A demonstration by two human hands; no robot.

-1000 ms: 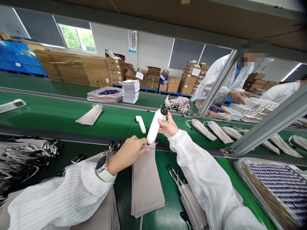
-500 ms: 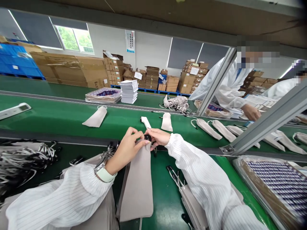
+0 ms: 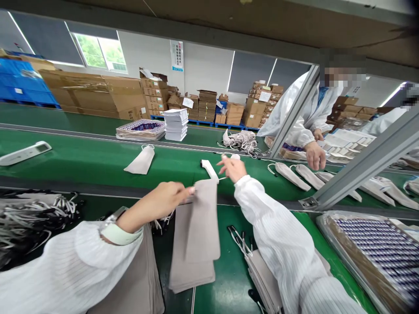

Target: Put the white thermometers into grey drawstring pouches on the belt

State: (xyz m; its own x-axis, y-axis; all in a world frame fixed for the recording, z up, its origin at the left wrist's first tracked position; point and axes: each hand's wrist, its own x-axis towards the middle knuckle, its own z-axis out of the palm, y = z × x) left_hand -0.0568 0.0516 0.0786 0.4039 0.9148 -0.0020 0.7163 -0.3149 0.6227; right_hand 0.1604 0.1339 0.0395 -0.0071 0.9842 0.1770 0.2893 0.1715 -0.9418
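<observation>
My left hand (image 3: 168, 195) pinches the top edge of a beige drawstring pouch (image 3: 203, 226), which hangs over a stack of flat pouches (image 3: 191, 277). A pale drawstring (image 3: 222, 178) runs from the pouch's top corner to my right hand (image 3: 233, 168). My right hand has its fingers curled, and the cord meets it from below. Just behind the pouch, on the green belt, lies a white handheld device (image 3: 209, 169) with a black tip. Part of a filled pouch is hidden behind my right hand.
The moving belt (image 3: 81, 161) carries a white device with a display (image 3: 28, 153), a beige pouch (image 3: 141, 160) and several pouches at right. Tangled cords (image 3: 36, 226) lie left. A tray of batteries (image 3: 376, 253) sits right, beside a slanted metal post (image 3: 369, 170). A co-worker's hand (image 3: 315, 155) is beyond.
My right hand has moved up and right, away from the pouch's mouth, with the cord stretched toward it. My left hand shifted slightly left. Things on the belt slid right.
</observation>
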